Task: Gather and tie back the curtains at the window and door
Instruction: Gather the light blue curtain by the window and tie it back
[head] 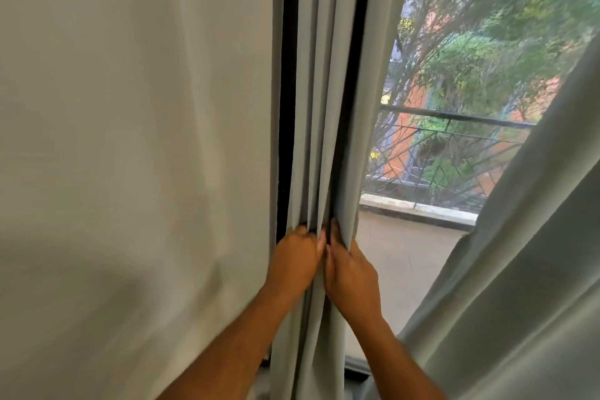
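the left hand [293,256] and right hand [349,273] meet side by side, fingers curled into the folds of the gathered grey curtain [321,114], which hangs bunched against the dark door frame [290,75]. a second curtain [526,269] drapes at right; a balcony railing [454,118] shows beyond.

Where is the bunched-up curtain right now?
In the head view, the gathered curtain hangs centre, against the dark door frame, gripped by the left hand and right hand.
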